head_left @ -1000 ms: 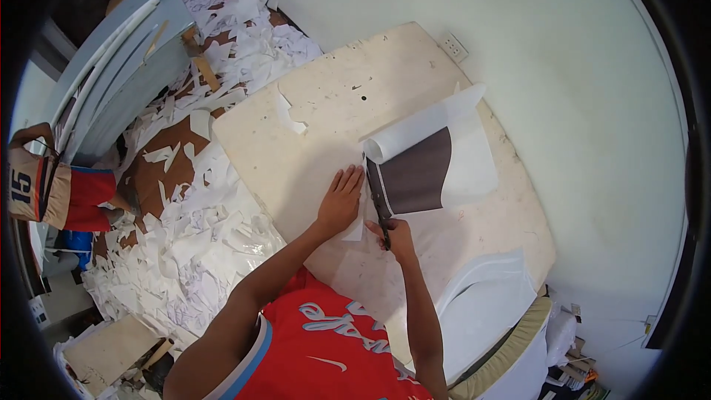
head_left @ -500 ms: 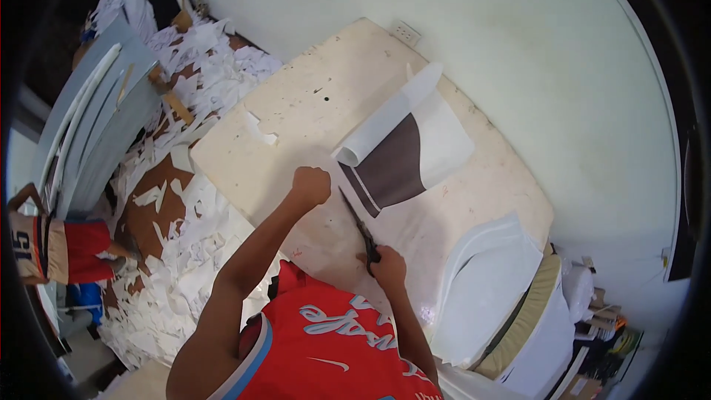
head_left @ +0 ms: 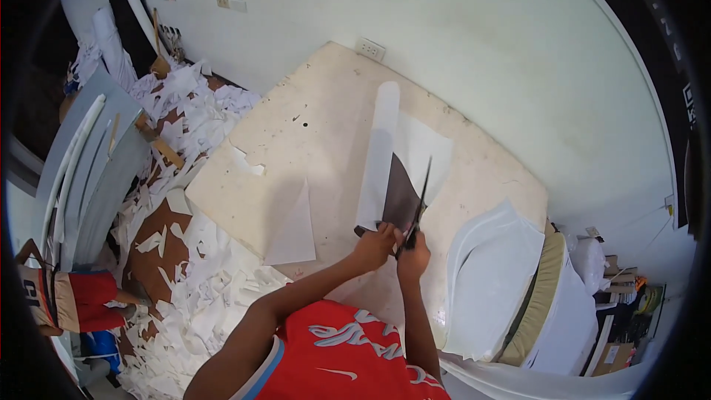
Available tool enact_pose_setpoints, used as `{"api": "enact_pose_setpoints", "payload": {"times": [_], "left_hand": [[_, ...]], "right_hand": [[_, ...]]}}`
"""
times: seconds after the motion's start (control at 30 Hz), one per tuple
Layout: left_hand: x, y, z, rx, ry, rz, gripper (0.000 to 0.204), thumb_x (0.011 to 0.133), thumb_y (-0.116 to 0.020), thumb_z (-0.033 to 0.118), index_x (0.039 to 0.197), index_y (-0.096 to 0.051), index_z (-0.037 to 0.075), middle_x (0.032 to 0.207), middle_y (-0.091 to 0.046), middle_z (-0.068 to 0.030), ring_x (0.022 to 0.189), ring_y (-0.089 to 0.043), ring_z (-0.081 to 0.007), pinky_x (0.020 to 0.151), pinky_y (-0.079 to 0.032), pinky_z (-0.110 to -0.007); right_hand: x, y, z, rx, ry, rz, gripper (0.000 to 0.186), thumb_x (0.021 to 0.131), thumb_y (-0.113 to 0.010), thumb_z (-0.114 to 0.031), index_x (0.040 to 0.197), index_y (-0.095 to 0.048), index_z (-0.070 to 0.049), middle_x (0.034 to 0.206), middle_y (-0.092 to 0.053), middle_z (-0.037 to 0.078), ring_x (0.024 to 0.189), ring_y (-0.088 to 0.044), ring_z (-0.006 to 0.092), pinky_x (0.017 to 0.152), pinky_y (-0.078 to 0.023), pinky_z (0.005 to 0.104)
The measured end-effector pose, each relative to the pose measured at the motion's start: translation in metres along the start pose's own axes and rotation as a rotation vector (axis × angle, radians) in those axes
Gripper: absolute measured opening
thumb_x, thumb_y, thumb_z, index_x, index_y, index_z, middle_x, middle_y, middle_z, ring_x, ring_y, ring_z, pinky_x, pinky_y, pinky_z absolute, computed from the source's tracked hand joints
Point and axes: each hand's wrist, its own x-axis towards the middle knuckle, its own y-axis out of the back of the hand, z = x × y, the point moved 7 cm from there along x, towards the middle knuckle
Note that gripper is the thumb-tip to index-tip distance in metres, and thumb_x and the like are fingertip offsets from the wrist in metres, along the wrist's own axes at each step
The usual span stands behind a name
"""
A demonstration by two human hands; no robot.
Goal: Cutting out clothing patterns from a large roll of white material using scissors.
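Note:
A partly rolled white sheet (head_left: 379,148) with a dark brown panel (head_left: 401,191) lies on the pale worktable (head_left: 296,81). Its roll runs away from me, along the panel's left side. My left hand (head_left: 375,248) is closed on the sheet's near edge, fingers pinched at the dark strip. Close beside it, my right hand (head_left: 413,258) grips black-handled scissors (head_left: 425,191). Their blades point away from me along the panel's right edge. My fingers partly hide the handles and the near edge. A white triangular offcut (head_left: 298,231) lies left of the sheet.
White scraps (head_left: 215,274) cover the floor at left. Curved grey panels (head_left: 92,170) lean there, near another person (head_left: 78,300). A stack of white pieces (head_left: 492,274) sits at the table's right, beside a khaki-edged cushion-like form (head_left: 535,300). The wall (head_left: 511,67) borders the far side.
The sheet has turned, its roll now pointing more straight away from me. My left hand moved right and took the near edge. The scissors moved right and up. A white triangle now lies at left.

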Motion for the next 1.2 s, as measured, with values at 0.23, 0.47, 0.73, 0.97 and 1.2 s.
{"api": "enact_pose_setpoints", "payload": {"times": [0.23,0.47,0.73,0.97,1.2], "left_hand": [[-0.012,0.053,-0.048,0.302,0.246,0.181,0.062,0.089,-0.061,0.029,0.143,-0.043,0.005,0.139,-0.046,-0.0218,0.134,-0.039,-0.0378,0.107,-0.035,-0.055],[-0.113,0.147,-0.151,0.442,0.809,0.470,0.069,0.091,-0.060,0.040,0.146,-0.040,0.002,0.151,-0.033,-0.0277,0.141,-0.028,-0.0428,0.116,-0.020,-0.057],[-0.248,0.210,-0.234,0.598,1.229,0.298,0.075,0.087,-0.064,0.053,0.142,-0.046,0.004,0.151,-0.036,-0.0244,0.146,-0.025,-0.0376,0.115,-0.018,-0.061],[-0.168,0.204,-0.232,0.449,0.334,0.440,0.079,0.090,-0.060,0.052,0.147,-0.036,0.003,0.152,-0.032,-0.0263,0.137,-0.035,-0.0447,0.112,-0.027,-0.057],[-0.137,0.192,-0.182,0.363,0.524,0.670,0.048,0.091,-0.061,0.025,0.129,-0.054,-0.003,0.132,-0.055,-0.0210,0.129,-0.047,-0.0362,0.109,-0.034,-0.047]], "right_hand": [[0.017,-0.011,0.030,-0.304,-0.019,-0.193,0.045,0.082,-0.078,-0.039,0.083,-0.057,0.001,0.061,-0.059,0.018,0.056,-0.059,0.0387,0.055,-0.044,0.0446],[0.006,0.019,0.055,-0.395,-0.085,-0.250,0.047,0.081,-0.080,-0.037,0.081,-0.053,0.001,0.066,-0.060,0.019,0.062,-0.060,0.0393,0.058,-0.044,0.0459],[-0.004,0.028,0.064,-0.389,0.005,-0.297,0.043,0.078,-0.081,-0.034,0.093,-0.056,-0.002,0.086,-0.067,0.020,0.077,-0.063,0.0426,0.066,-0.047,0.0496],[-0.004,0.031,0.058,-0.405,0.132,-0.370,0.042,0.079,-0.080,-0.033,0.100,-0.058,-0.003,0.095,-0.067,0.016,0.086,-0.064,0.0404,0.071,-0.049,0.0464],[-0.011,0.046,0.060,-0.377,0.051,-0.384,0.040,0.078,-0.080,-0.031,0.100,-0.059,-0.004,0.095,-0.067,0.015,0.086,-0.064,0.0386,0.071,-0.048,0.0469]]}}
